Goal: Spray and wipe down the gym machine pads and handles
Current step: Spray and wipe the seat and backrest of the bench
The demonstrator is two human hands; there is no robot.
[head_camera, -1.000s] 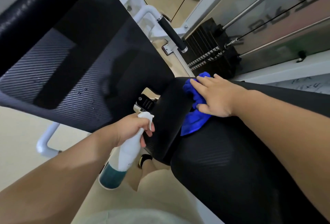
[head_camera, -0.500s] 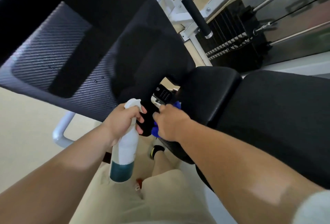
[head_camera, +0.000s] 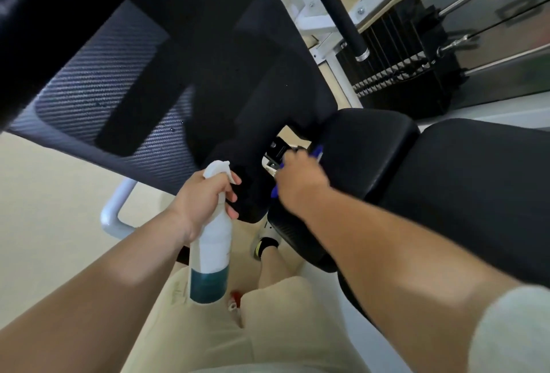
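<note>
My left hand [head_camera: 205, 203] grips the neck of a white spray bottle [head_camera: 211, 250] with teal liquid at its bottom, held upright in front of the large black back pad [head_camera: 166, 69]. My right hand [head_camera: 300, 182] holds a blue cloth [head_camera: 318, 151], mostly hidden under the hand, against the near left edge of the black seat pad [head_camera: 369, 146]. Only two small bits of the cloth show. A wider black pad [head_camera: 482, 188] lies to the right of the seat pad. A black-gripped handle [head_camera: 342, 18] on white tubing stands at the top.
The black weight stack [head_camera: 410, 75] with steel guide rods and a cable sits top right. A white tubular frame foot [head_camera: 114, 212] rests on the beige floor at left. My legs in beige shorts and one shoe [head_camera: 266, 241] are below the pads.
My right hand came off the top of the seat pad with the cloth and moved down to its near left edge. The view shifted left and down. The bottle hand stayed put.
</note>
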